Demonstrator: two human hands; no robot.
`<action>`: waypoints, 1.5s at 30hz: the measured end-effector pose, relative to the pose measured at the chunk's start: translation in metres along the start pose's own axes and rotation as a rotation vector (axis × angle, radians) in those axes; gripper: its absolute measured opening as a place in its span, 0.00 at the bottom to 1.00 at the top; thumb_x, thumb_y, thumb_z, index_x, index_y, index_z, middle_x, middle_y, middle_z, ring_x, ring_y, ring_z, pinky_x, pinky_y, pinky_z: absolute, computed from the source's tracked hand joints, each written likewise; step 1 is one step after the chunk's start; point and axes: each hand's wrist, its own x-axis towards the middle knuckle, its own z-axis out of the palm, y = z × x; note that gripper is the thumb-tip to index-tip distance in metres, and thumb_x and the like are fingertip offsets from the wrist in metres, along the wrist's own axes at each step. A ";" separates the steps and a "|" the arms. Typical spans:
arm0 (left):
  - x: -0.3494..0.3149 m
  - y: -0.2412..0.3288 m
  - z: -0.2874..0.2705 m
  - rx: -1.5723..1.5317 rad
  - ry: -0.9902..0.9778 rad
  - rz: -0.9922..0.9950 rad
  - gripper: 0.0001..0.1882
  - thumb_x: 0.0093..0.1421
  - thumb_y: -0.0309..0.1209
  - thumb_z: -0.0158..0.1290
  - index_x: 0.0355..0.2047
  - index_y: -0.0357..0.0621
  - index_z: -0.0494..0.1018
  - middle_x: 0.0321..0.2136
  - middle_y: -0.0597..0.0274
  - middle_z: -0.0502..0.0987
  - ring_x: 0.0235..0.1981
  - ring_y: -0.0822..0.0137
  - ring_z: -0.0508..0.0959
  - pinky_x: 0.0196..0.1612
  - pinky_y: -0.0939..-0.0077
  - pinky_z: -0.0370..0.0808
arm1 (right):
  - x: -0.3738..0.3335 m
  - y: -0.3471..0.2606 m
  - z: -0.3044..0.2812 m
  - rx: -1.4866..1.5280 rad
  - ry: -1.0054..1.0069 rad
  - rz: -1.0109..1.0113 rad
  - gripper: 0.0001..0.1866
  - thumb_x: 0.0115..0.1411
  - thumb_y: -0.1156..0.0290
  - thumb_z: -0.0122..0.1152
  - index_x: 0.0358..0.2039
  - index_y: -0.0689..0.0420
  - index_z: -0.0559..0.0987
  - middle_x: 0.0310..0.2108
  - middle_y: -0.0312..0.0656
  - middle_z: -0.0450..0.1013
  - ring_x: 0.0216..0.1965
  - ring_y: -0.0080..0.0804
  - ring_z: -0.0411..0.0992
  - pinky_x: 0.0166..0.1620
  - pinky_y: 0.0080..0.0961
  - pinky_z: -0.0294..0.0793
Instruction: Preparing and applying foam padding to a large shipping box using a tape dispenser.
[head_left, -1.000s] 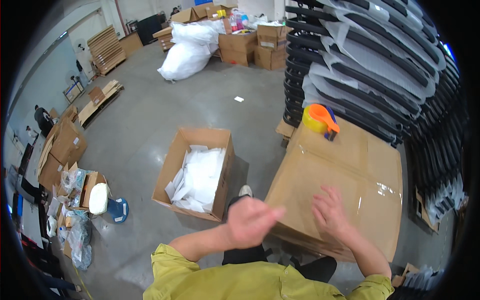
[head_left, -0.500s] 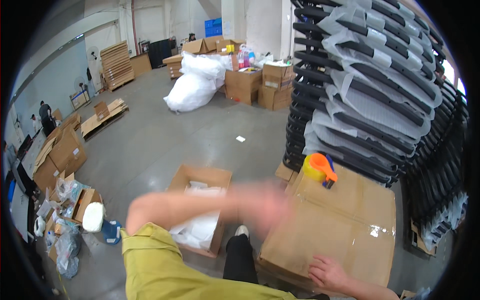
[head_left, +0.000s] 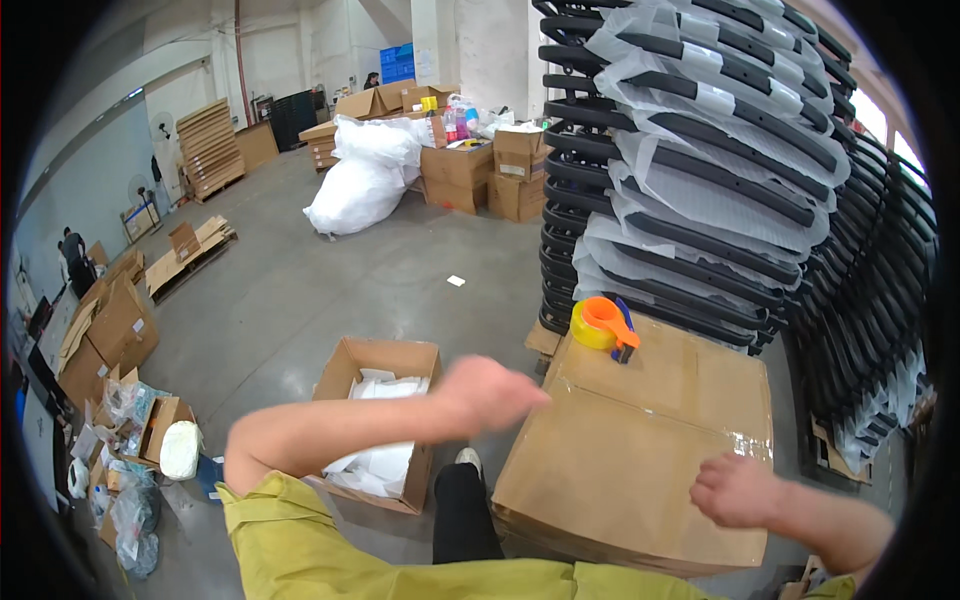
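A large taped cardboard carton lies in front of me on the right. Over its right part is my right hand, its fingers curled in, with nothing showing in them. My left hand is in the air by the carton's left edge. Motion smears its fingers, and I see no object in it. An orange tape dispenser with blue parts rests near the carton's far left corner. Against it is a roll of yellow tape. Below my left forearm, an open cardboard box holds white sheets.
Tall stacks of black frames with white foam wrap rise beyond the carton. At left, scrap boxes and plastic bags lie on the floor. White stuffed bags and cardboard boxes stand farther back. A person is at far left.
My right hand has moved up and right from the carton's near edge and curled in. My left hand has drawn back leftward, less blurred. The whole view has shifted slightly.
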 end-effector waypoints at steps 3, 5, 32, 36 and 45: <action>-0.029 0.115 -0.035 -0.091 -0.055 0.626 0.11 0.43 0.30 0.51 0.29 0.48 0.66 0.22 0.63 0.70 0.26 0.62 0.74 0.25 0.70 0.71 | 0.043 0.015 -0.023 -0.168 -0.004 -0.060 0.02 0.41 0.71 0.52 0.17 0.54 0.71 0.19 0.37 0.68 0.27 0.32 0.67 0.30 0.26 0.68; -0.029 0.173 -0.020 -0.437 0.264 0.958 0.09 0.45 0.30 0.50 0.26 0.44 0.64 0.22 0.62 0.65 0.24 0.63 0.70 0.23 0.72 0.68 | 0.083 0.016 -0.024 -0.127 0.172 0.064 0.03 0.43 0.72 0.51 0.17 0.54 0.71 0.20 0.38 0.69 0.30 0.34 0.67 0.33 0.29 0.66; -0.051 0.186 0.089 -0.426 0.239 1.267 0.07 0.45 0.32 0.46 0.18 0.44 0.61 0.16 0.62 0.63 0.18 0.62 0.69 0.19 0.71 0.68 | 0.051 0.030 -0.033 0.192 0.817 0.437 0.06 0.49 0.75 0.52 0.28 0.61 0.75 0.26 0.47 0.72 0.29 0.44 0.71 0.30 0.30 0.69; -0.023 0.101 0.052 -0.595 0.098 0.519 0.06 0.48 0.29 0.51 0.28 0.48 0.71 0.26 0.62 0.73 0.26 0.58 0.74 0.26 0.68 0.72 | 0.056 -0.109 -0.108 0.419 0.412 -0.181 0.11 0.39 0.75 0.54 0.28 0.56 0.71 0.22 0.39 0.65 0.28 0.33 0.68 0.28 0.25 0.68; -0.026 0.039 0.049 -0.127 0.238 0.263 0.02 0.49 0.28 0.52 0.23 0.44 0.71 0.21 0.61 0.70 0.21 0.59 0.72 0.23 0.69 0.69 | 0.043 -0.135 -0.110 1.048 0.525 -0.403 0.07 0.39 0.70 0.51 0.13 0.60 0.70 0.11 0.37 0.59 0.17 0.33 0.62 0.23 0.28 0.66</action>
